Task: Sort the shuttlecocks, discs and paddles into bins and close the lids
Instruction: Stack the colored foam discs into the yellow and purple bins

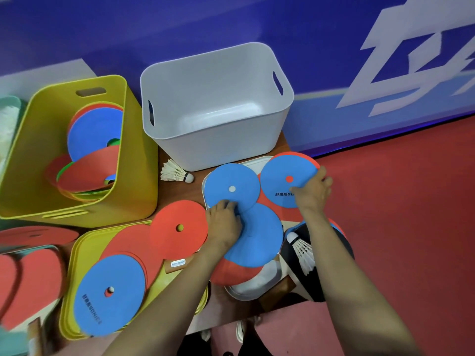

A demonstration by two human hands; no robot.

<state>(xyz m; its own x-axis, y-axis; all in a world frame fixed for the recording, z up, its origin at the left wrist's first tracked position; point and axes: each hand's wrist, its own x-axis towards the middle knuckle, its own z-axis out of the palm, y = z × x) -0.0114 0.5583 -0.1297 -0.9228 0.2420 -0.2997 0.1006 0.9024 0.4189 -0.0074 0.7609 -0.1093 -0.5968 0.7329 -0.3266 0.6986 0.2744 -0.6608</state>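
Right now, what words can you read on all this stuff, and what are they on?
"SONICE", after blurred characters: lower-left blue disc.
"S", after blurred characters, rest hidden by the right hand: right blue disc.
Paddle handle label: too blurred.
Wall sign: big white shapes, cut off, unreadable.

Right hand [312, 192]: fingers are disappearing behind lettered disc [282, 173], thumb is cutting its print short. Left hand [225, 222]: fingertips are blurring at blue disc [232, 181] edge, grip unclear. Beneath both hands, white lid [257, 283] is lying mostly covered. Left of left hand, paddle handle [177, 263] is showing, blade buried under red discs [133, 242].
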